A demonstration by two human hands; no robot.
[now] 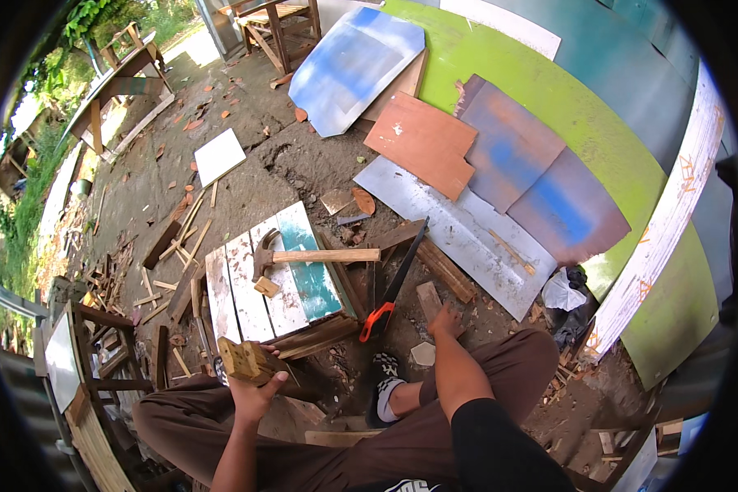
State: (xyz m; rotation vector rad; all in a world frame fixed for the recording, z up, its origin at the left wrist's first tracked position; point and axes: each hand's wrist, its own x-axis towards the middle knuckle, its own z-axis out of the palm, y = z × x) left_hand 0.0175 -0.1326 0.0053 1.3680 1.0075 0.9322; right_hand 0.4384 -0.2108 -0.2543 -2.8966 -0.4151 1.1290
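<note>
My left hand (258, 394) is closed round a yellowish wooden block (248, 361), held above my left knee at the near edge of a low slatted wooden stool (238, 275). Down on the right, my right hand (445, 321) grips a short brown piece of wood (428, 300) close to the ground; its fingers are partly hidden. On the stool's white and teal top lies a claw hammer (324, 256) with a wooden handle, and beside it sits a small wood offcut (266, 287). A handsaw (394, 287) with an orange handle leans by the stool's right side.
Wood strips and scraps (190, 246) litter the dirt floor on the left. Painted boards (357, 70) and a grey metal sheet (459, 225) lie ahead and right, near a long white plank (672, 213). A wooden frame (111, 353) stands at left, and a black plastic bag (578, 316) at right.
</note>
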